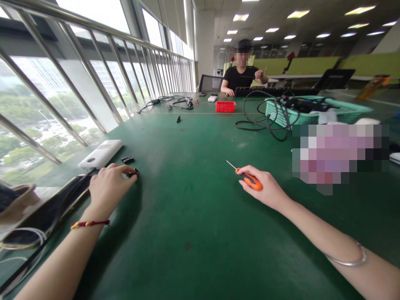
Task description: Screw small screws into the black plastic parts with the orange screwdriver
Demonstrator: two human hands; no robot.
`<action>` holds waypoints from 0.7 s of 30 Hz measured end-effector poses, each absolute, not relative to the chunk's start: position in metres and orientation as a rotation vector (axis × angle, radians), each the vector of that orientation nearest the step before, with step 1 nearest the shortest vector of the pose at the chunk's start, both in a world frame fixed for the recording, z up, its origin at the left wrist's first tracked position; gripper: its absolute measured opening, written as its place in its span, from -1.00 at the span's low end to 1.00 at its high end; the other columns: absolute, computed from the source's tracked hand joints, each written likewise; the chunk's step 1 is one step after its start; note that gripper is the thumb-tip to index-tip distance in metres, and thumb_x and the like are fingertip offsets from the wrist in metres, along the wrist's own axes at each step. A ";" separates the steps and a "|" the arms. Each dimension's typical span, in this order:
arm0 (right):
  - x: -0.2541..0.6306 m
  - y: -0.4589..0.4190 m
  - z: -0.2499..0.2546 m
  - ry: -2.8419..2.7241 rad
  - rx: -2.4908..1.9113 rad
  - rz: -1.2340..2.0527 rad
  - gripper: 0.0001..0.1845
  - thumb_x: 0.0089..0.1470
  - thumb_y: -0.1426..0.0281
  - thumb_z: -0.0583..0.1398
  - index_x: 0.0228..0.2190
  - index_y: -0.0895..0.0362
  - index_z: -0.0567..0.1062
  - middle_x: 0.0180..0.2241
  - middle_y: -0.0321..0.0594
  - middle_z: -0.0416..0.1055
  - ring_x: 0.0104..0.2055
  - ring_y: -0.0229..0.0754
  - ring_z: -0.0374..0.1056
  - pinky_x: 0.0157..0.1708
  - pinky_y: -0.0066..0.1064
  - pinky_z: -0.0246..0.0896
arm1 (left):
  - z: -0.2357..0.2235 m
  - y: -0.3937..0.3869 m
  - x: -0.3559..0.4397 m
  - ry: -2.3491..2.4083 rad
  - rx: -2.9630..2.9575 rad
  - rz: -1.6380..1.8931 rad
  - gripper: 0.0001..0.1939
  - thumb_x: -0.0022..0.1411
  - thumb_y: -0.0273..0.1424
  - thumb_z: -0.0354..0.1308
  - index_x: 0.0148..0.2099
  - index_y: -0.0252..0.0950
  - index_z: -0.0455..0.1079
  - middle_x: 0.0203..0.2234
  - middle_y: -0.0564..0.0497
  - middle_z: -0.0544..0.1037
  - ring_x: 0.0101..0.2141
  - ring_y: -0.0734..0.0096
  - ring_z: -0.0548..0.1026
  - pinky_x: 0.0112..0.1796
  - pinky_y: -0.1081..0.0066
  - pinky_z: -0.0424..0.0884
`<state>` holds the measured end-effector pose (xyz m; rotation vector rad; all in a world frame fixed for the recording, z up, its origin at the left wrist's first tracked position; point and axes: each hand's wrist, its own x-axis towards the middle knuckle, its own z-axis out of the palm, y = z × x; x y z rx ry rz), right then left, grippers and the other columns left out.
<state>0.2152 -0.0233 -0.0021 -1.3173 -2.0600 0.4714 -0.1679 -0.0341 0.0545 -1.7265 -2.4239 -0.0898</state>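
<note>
At the left of the green table point(187, 208), my left hand point(111, 183) pinches a small black part point(133, 172) between thumb and fingers; its exact kind is too small to make out. Just beyond it lies another small black piece point(127, 160), and a white power bank-like box point(101, 154) rests near the railing. My right hand point(264, 185) is closed on a screwdriver point(251, 182) with an orange and black handle. The screwdriver's thin metal shaft points away to the left, apart from other things.
A red bin point(225, 107) stands toward the far end, with a small black item point(178, 119) and cables point(181, 102) to its left. A teal basket point(281, 114) with cables is at the right. Across the table sits a person point(240, 77). A metal railing point(109, 54) runs along the left.
</note>
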 end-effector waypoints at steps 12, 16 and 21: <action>0.215 -0.023 -0.002 -2.054 -1.331 0.488 -0.81 0.02 0.32 0.15 -0.25 0.04 0.38 -0.30 -0.29 0.49 -0.38 -0.23 0.39 -0.29 -0.39 0.24 | 0.057 -0.035 -0.175 -2.398 -1.751 -0.024 -0.61 0.22 -0.12 -0.03 -0.15 -0.16 0.56 -0.03 -0.07 0.48 -0.05 -0.02 0.33 -0.17 0.19 0.25; 0.215 -0.024 -0.002 -2.058 -1.328 0.486 -0.80 0.02 0.32 0.15 -0.25 0.04 0.39 -0.30 -0.29 0.49 -0.38 -0.24 0.39 -0.30 -0.39 0.23 | 0.056 -0.037 -0.170 -2.311 -1.752 -0.042 -0.63 0.25 -0.18 -0.02 -0.18 -0.20 0.58 -0.01 -0.05 0.49 -0.04 -0.03 0.30 -0.17 0.15 0.23; 0.215 -0.023 -0.003 -2.057 -1.328 0.487 -0.80 0.02 0.33 0.15 -0.24 0.03 0.38 -0.30 -0.31 0.49 -0.38 -0.25 0.38 -0.31 -0.40 0.23 | 0.056 -0.037 -0.171 -2.284 -1.761 -0.033 -0.62 0.25 -0.20 -0.03 -0.17 -0.22 0.57 -0.01 -0.05 0.50 -0.03 -0.01 0.29 -0.16 0.17 0.21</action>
